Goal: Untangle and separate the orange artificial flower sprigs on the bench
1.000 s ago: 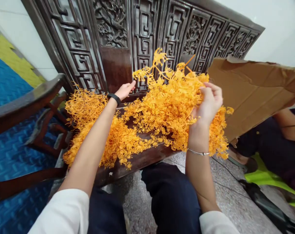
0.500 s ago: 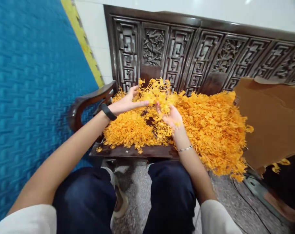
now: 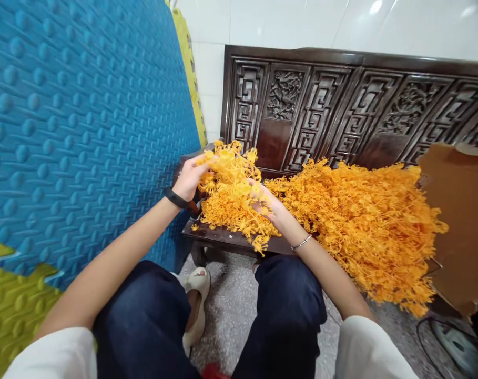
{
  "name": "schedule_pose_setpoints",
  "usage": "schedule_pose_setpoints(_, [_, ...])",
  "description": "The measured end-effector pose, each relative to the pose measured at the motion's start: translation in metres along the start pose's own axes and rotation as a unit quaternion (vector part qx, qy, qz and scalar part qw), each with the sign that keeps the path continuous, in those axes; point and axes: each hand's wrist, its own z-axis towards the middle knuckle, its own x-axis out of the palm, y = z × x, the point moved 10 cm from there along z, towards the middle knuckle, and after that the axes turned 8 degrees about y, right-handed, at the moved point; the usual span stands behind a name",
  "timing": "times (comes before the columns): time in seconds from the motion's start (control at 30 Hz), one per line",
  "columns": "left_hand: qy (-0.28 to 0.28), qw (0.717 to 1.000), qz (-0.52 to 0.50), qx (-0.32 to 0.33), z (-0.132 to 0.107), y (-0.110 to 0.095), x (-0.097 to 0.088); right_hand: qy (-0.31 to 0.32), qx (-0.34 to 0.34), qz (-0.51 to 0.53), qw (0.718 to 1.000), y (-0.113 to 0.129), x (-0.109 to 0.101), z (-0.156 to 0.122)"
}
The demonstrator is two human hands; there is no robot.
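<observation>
- One orange sprig bunch (image 3: pixel 231 169) up between both hands, above the smaller orange pile (image 3: pixel 220 211) at the left end of the dark bench (image 3: pixel 219 236).
- Handling: looks light, springy; thin tips probably snag or snap. Best hold: gathered stems, not flower ends.
- Axis: roughly far left to near right, sprays fanning out; stem ends unclear in the tangle.
- Left hand (image 3: pixel 190 178): fingers closed on the bunch's left edge.
- Right hand (image 3: pixel 269 204): palm up at its near right side; can't tell if gripping.
- Bigger orange heap (image 3: pixel 365 221) right, cardboard (image 3: pixel 457 226) right of that.
</observation>
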Motion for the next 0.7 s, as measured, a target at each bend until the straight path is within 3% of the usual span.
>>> schedule_pose_setpoints(0.1, [-0.080, 0.994, -0.064, 0.023, 0.013, -0.007, -0.031, -0.034, -0.009, -0.007, 0.999, 0.006, -0.014, 0.001])
schedule_pose_setpoints(0.17, [-0.093, 0.992, -0.079, 0.021, 0.023, -0.006, -0.040, -0.088, -0.024, -0.021, 0.996, 0.012, -0.036, 0.003])
schedule_pose_setpoints(0.27, [-0.084, 0.993, -0.083, -0.019, 0.038, 0.008, -0.041, -0.165, -0.052, -0.030, 0.984, 0.023, -0.076, 0.012])
schedule_pose_setpoints(0.37, [-0.091, 0.992, -0.078, -0.049, 0.051, 0.019, -0.041, -0.242, -0.122, -0.016, 0.963, 0.041, -0.118, 0.024])
schedule_pose_setpoints(0.47, [-0.081, 0.992, -0.083, -0.058, 0.066, 0.017, -0.038, -0.275, -0.193, -0.018, 0.942, 0.055, -0.147, 0.038])
schedule_pose_setpoints(0.6, [-0.012, 0.996, -0.087, 0.003, 0.090, -0.009, -0.022, -0.246, -0.237, -0.046, 0.939, 0.064, -0.153, 0.064])
schedule_pose_setpoints(0.7, [0.047, 0.997, -0.057, 0.035, 0.105, -0.022, -0.004, -0.198, -0.217, -0.056, 0.954, 0.067, -0.139, 0.085])
